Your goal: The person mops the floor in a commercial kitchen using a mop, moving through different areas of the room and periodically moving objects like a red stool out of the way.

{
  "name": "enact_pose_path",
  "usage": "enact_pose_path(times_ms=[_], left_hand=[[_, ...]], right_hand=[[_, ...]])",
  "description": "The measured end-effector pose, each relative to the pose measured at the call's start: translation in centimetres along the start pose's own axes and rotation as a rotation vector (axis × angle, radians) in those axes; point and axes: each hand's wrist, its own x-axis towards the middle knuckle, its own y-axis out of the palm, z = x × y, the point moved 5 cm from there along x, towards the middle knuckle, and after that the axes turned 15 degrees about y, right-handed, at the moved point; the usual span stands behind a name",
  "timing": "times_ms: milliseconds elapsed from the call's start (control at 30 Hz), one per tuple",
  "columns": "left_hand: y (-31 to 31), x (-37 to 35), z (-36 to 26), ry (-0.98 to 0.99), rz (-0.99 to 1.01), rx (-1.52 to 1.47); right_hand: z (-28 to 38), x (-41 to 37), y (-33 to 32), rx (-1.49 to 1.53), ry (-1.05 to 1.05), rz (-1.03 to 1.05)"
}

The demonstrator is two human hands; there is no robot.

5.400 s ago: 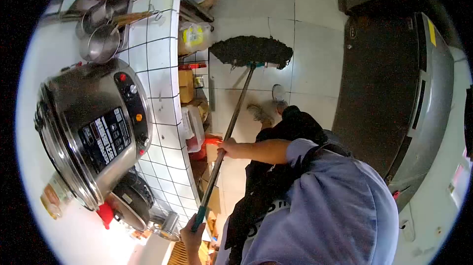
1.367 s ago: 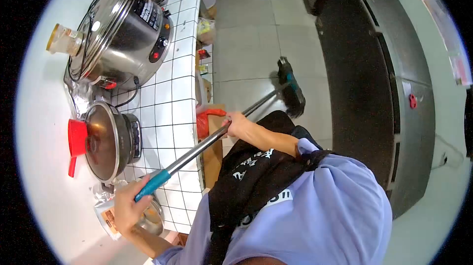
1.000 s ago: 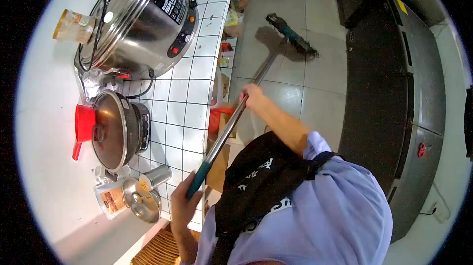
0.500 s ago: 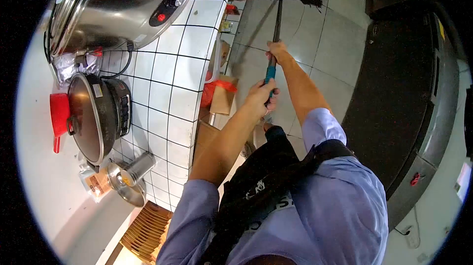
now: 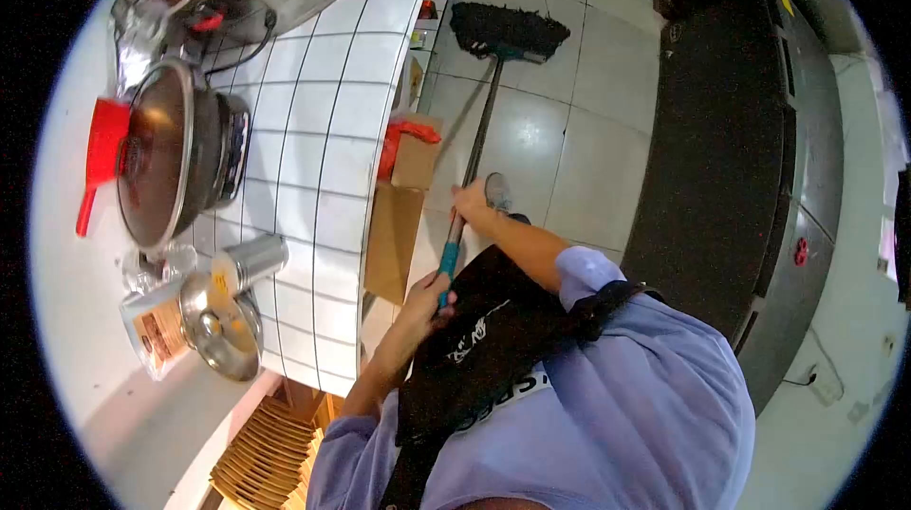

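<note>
A mop with a black shaggy head [image 5: 512,31] rests on the tiled floor, its long thin pole [image 5: 486,116] slanting back toward my body. My left hand [image 5: 430,304] is wrapped round the teal grip [image 5: 449,260] at the near end of the pole, close to my dark apron [image 5: 474,330]. Farther up, my right hand [image 5: 469,203] is closed round the metal part of the pole. A grey shoe [image 5: 497,192] shows just beyond that hand.
At left runs a white tiled counter [image 5: 332,130] with a lidded pan [image 5: 157,154], a red-handled dipper [image 5: 104,154] and a steel canister [image 5: 251,263]. Cardboard boxes [image 5: 394,244] stand beneath its edge. A large dark cabinet [image 5: 712,159] lines the right side.
The mop has been drawn back toward me, its head coming nearer and shifting left. Both hands moved down and left with the pole, and the view has shifted. A shoe has come into sight.
</note>
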Motion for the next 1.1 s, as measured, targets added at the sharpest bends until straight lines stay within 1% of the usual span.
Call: enact_pose_path(times_ms=[33,67,133,200,233,267,333,367,400,433,467,500,533,567,600,633,667,700,733,767,800,833,900,933,967,1000,1033,1067,1100], left_hand=[[-2.5,-2.8,1.4,0.003,0.013,0.048],[-4.6,-5.7,2.6,0.004,0.023,0.095],[-8.4,-12.3,4.2,0.028,-0.044,0.195],[-12.9,-17.8,7.1,0.026,-0.052,0.300],[-15.0,-20.3,8.6,0.029,-0.069,0.273],[-17.0,-22.8,9.7,-0.022,-0.079,0.352],[-19.7,-28.3,10.7,-0.131,-0.089,0.503],[-19.2,-30.9,9.9,-0.117,-0.145,0.481],[-20.4,-32.5,11.0,-0.103,-0.114,0.454],[-21.2,-33.6,11.5,-0.042,-0.060,0.500],[-21.8,-34.5,11.4,0.079,-0.027,0.635],[-21.0,-35.4,10.4,0.201,0.008,0.769],[-20.6,-35.8,9.8,0.337,-0.023,1.057],[-19.7,-36.3,9.1,0.473,-0.056,1.344],[-18.1,-36.3,8.0,0.301,-0.168,1.299],[-17.7,-35.5,7.8,0.321,-0.220,1.362],[-18.0,-34.9,7.7,0.346,-0.222,1.341],[-18.7,-34.6,8.0,0.369,-0.217,1.319],[-20.9,-34.2,8.8,0.334,-0.197,1.331],[-22.1,-33.9,9.2,0.415,-0.227,1.179],[-22.8,-33.6,9.4,0.416,-0.230,1.144],[-23.4,-33.3,9.3,0.422,-0.239,1.114],[-23.8,-32.1,8.7,0.340,-0.213,1.124],[-23.4,-31.3,8.4,0.311,-0.219,1.110],[-23.0,-30.6,7.9,0.283,-0.222,1.097],[-24.6,-29.8,9.0,0.211,-0.272,0.987],[-23.8,-28.6,8.5,0.220,-0.247,1.008],[-22.6,-27.1,7.9,0.230,-0.222,1.029],[-21.2,-25.6,7.5,0.241,-0.195,1.047]], right_hand=[[-2.6,-3.4,1.8,0.072,0.042,0.041],[-7.0,-2.8,5.0,0.052,-0.032,0.032],[-13.1,-7.4,8.6,-0.015,0.027,0.103],[-17.4,-15.4,10.9,-0.073,0.239,0.161],[-20.1,-17.8,12.6,-0.022,0.324,0.278],[-22.8,-20.3,14.3,0.020,0.414,0.388],[-25.7,-23.8,15.9,0.106,0.556,0.795],[-26.8,-25.0,16.3,0.090,0.603,0.951],[-27.5,-26.0,16.6,0.074,0.647,1.108],[-27.8,-25.9,16.3,0.152,0.710,1.041],[-27.7,-25.6,16.1,0.234,0.772,0.972],[-27.4,-25.5,15.8,0.318,0.833,0.905],[-26.8,-25.6,15.6,0.428,0.900,0.722],[-26.7,-25.4,15.9,0.451,0.905,0.689],[-26.9,-24.8,16.4,0.474,0.913,0.657],[-27.3,-24.0,16.8,0.497,0.924,0.621],[-27.9,-23.4,17.1,0.478,0.836,0.674],[-28.2,-23.0,17.8,0.558,0.820,0.765],[-28.6,-22.8,18.5,0.636,0.805,0.853],[-28.9,-22.8,19.1,0.704,0.788,0.941],[-29.1,-22.5,19.8,0.559,0.606,0.898],[-29.2,-22.3,20.2,0.598,0.629,0.828],[-28.6,-21.8,20.3,0.673,0.661,0.688],[-27.9,-21.5,19.6,0.725,0.627,0.762],[-27.1,-20.8,19.1,0.719,0.609,0.739],[-26.7,-20.0,18.5,0.712,0.589,0.710],[-25.5,-19.3,17.4,0.708,0.566,0.679],[-24.5,-18.4,16.0,0.715,0.589,0.642],[-23.1,-17.7,14.2,0.665,0.563,0.580]])
